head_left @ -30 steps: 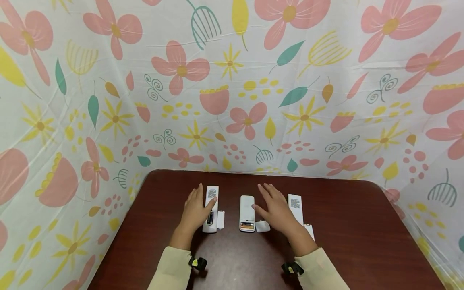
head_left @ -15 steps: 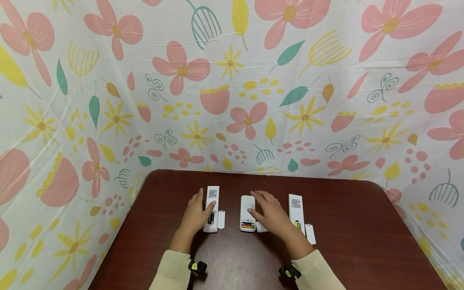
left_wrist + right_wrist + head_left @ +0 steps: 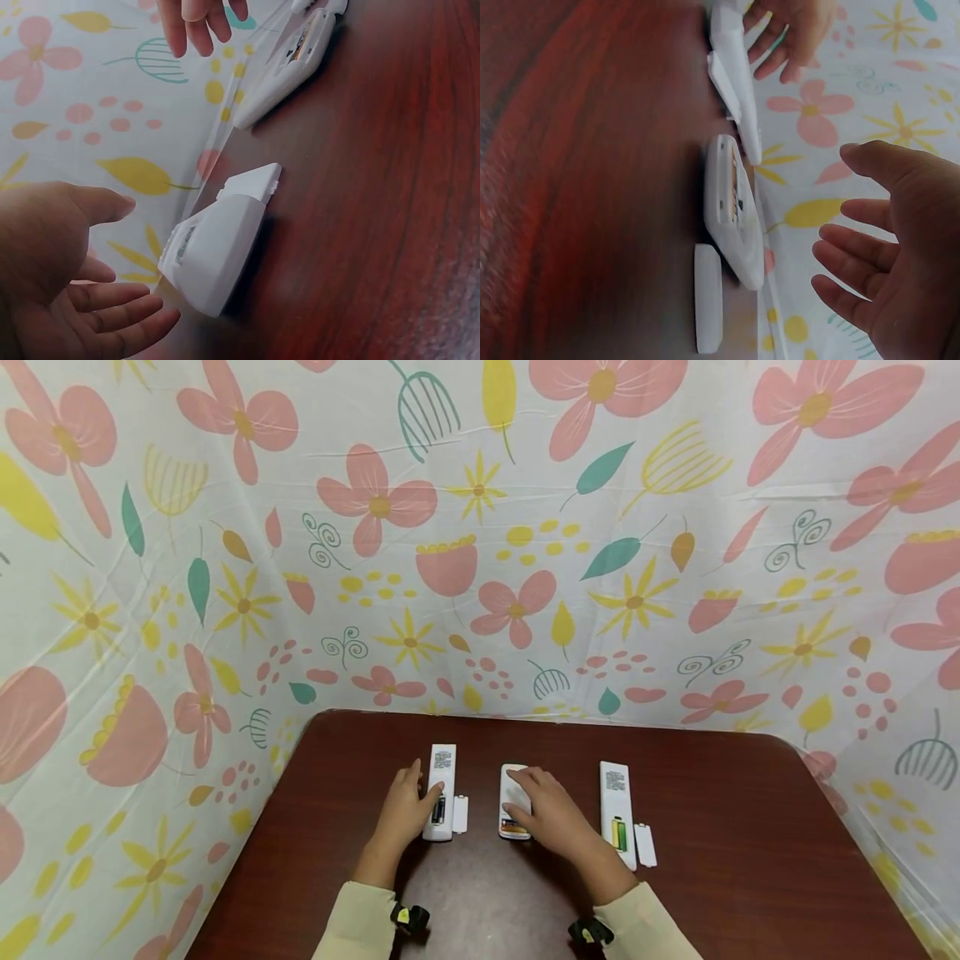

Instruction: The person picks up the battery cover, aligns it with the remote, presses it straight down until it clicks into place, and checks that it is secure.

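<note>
Three white remote controls lie on the table with their battery compartments uncovered. My left hand (image 3: 402,806) hovers at the left remote (image 3: 443,764), fingers loosely spread; the left wrist view has a gap between them. A dark battery (image 3: 438,810) shows in that remote, and its cover (image 3: 461,815) lies at its right. Over the middle remote (image 3: 510,789) is my right hand (image 3: 553,817), fingers relaxed and apart from it in the right wrist view. Orange batteries (image 3: 734,196) sit inside it. Its loose cover (image 3: 709,300) is hidden by the hand in the head view.
At the right lies the third remote (image 3: 615,785) with green batteries (image 3: 618,834), its cover (image 3: 645,845) beside it. The dark red-brown table (image 3: 735,827) meets a flower-patterned cloth (image 3: 510,527) at its back and sides.
My right hand has moved left from beside the right remote to over the middle one, uncovering the right remote's batteries and cover. The left hand has shifted slightly toward me.
</note>
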### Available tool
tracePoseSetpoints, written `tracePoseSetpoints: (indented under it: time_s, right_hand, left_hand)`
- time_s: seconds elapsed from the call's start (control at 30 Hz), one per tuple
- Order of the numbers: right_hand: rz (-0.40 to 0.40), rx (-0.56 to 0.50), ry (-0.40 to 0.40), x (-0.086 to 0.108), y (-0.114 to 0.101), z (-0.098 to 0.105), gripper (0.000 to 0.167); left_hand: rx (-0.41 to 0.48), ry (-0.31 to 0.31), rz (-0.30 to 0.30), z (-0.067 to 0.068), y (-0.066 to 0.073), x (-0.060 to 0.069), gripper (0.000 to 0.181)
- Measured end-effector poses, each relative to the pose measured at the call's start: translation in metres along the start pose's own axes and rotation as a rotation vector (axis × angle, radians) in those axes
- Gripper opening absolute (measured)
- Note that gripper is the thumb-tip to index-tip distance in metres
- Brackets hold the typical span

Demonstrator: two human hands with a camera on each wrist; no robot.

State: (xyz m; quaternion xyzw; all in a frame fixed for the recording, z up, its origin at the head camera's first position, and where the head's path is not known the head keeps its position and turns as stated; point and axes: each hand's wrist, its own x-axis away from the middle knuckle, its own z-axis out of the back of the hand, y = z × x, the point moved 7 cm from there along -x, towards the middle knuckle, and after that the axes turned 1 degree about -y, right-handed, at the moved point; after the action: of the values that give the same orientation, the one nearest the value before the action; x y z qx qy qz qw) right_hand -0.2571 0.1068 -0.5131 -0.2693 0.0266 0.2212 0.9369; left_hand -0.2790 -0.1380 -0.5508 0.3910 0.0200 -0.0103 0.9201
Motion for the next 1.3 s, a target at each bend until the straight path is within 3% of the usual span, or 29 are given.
tracePoseSetpoints:
  time_s: [0.57, 0.83, 1.03, 1.3]
  right_hand:
    - [0.049, -0.032, -0.042, -0.001, -0.014, -0.021, 0.055]
    - [0.087, -0.058, -0.059, -0.003, -0.025, -0.025, 0.054]
    - [0.128, -0.021, -0.035, -0.006, -0.034, -0.029, 0.056]
    - [0.076, -0.039, -0.133, -0.011, -0.038, -0.035, 0.062]
  left_hand:
    - [-0.052, 0.001, -0.002, -0.007, -0.005, 0.004, 0.067]
    - [-0.058, 0.012, 0.018, -0.009, -0.007, 0.004, 0.068]
    - [-0.075, -0.003, 0.048, -0.01, -0.01, 0.005, 0.07]
    - [-0.073, -0.012, 0.051, -0.011, -0.012, 0.005, 0.069]
